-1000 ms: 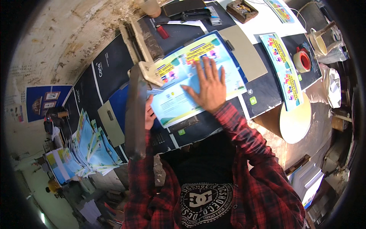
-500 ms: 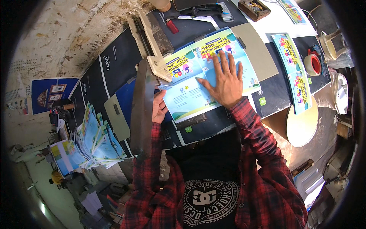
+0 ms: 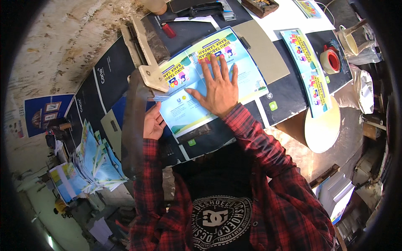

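My right hand (image 3: 220, 85) lies flat with spread fingers on a printed booklet sheet (image 3: 197, 113), light blue with colourful covers along its far half. A crease runs across the sheet. Its left end sits under the beige head (image 3: 154, 77) of a lever machine that looks like a large stapler; what is under the head is hidden. My left hand (image 3: 154, 123) is palm up at the sheet's left edge, fingers loosely curled and apart, fingertips close to the page edges. A dark brown arm (image 3: 136, 125) of the machine rises toward me, just left of that hand.
At right stands a stack of similar printed sheets (image 3: 307, 71) beside a tape roll (image 3: 331, 62). Fanned booklets (image 3: 94, 161) fill the left end. A red lighter (image 3: 168, 30), a black stapler (image 3: 205, 9) and a wooden box (image 3: 260, 6) lie farther back. A round drum (image 3: 322, 129) stands near the front edge.
The whole view has shifted, so things appear farther left. My left hand has eased slightly toward me, its fingers loosened from the sheet's edge. My right hand stays flat on the sheet.
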A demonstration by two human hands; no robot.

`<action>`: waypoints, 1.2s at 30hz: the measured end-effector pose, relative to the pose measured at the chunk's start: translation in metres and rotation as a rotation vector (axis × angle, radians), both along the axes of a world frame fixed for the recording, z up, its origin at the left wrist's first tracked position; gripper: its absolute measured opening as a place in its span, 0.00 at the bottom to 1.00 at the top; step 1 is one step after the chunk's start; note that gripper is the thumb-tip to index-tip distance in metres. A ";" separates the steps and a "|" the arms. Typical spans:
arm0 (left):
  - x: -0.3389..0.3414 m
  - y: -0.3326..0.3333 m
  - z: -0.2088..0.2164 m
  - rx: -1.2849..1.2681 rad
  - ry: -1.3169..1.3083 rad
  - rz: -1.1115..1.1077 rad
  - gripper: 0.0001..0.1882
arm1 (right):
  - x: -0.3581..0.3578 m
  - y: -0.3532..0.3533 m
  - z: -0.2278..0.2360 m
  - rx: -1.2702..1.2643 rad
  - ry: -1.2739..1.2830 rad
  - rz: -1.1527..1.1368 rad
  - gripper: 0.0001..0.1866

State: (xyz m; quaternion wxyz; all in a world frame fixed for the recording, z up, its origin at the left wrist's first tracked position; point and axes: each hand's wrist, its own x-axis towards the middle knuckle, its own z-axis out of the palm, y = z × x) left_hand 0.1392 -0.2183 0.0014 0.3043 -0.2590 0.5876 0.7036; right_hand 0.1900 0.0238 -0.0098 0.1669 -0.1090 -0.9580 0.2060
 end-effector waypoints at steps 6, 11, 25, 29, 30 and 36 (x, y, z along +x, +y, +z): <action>0.003 0.009 -0.004 0.025 0.009 0.004 0.17 | -0.001 0.009 -0.003 0.044 -0.003 0.000 0.46; 0.001 0.019 -0.013 0.064 0.076 0.035 0.17 | -0.009 -0.009 -0.005 0.048 0.022 -0.001 0.43; 0.057 0.018 -0.001 -0.821 1.126 -0.370 0.27 | -0.013 -0.039 -0.007 0.225 -0.044 0.060 0.38; 0.063 0.012 -0.023 -1.190 1.352 -0.500 0.30 | -0.013 -0.038 -0.013 0.296 -0.001 0.088 0.36; 0.062 0.012 -0.022 -1.192 1.337 -0.502 0.30 | -0.013 -0.035 -0.013 0.322 0.013 0.097 0.35; 0.066 0.015 -0.022 -1.138 1.250 -0.473 0.31 | -0.010 0.016 -0.016 0.313 -0.068 0.043 0.34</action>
